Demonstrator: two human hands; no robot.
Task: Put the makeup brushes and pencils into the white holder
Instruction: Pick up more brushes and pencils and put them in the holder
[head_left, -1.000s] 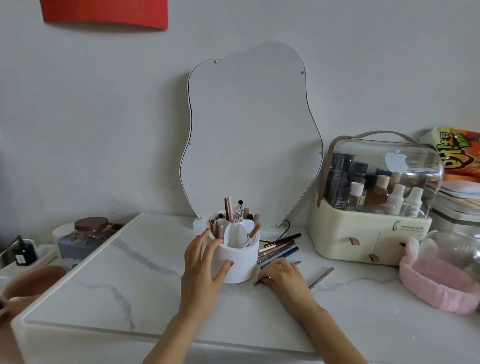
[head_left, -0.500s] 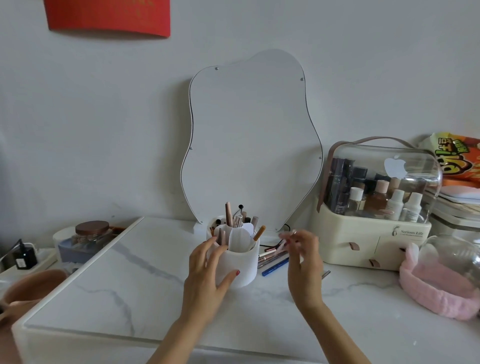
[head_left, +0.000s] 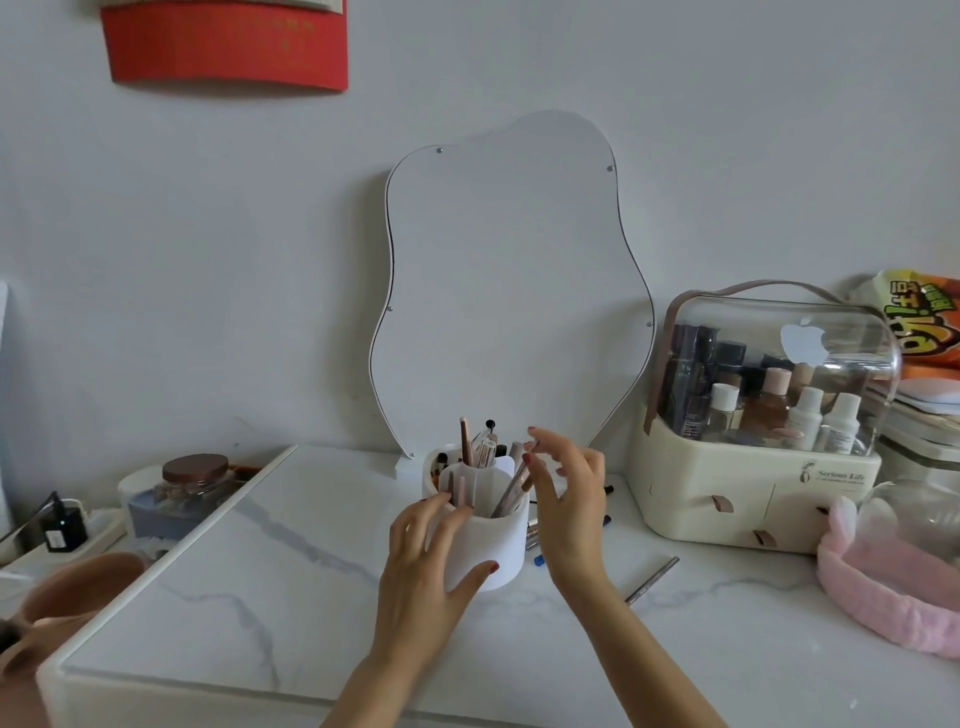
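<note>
The white holder (head_left: 498, 545) stands on the marble tabletop in front of the mirror, with several brushes and pencils (head_left: 480, 449) upright in its compartments. My left hand (head_left: 426, 566) grips the holder's front left side. My right hand (head_left: 569, 499) hovers at the holder's right rim with its fingers spread, next to a brown pencil (head_left: 511, 493) that leans inside the front compartment. A grey pencil (head_left: 652, 579) lies on the table to the right. Ends of more pencils (head_left: 538, 559) show behind my right wrist.
A wavy mirror (head_left: 509, 280) leans on the wall behind the holder. A cream cosmetics case (head_left: 753, 483) with a clear lid stands at the right, a pink headband (head_left: 883, 587) in front of it. A brown-lidded jar (head_left: 195, 475) sits at the left, off the tabletop.
My right hand picked a pencil off the table, lifted it and carried it left over the holder; its fingers are now spread and the pencil leans inside. My left hand stayed on the holder.
</note>
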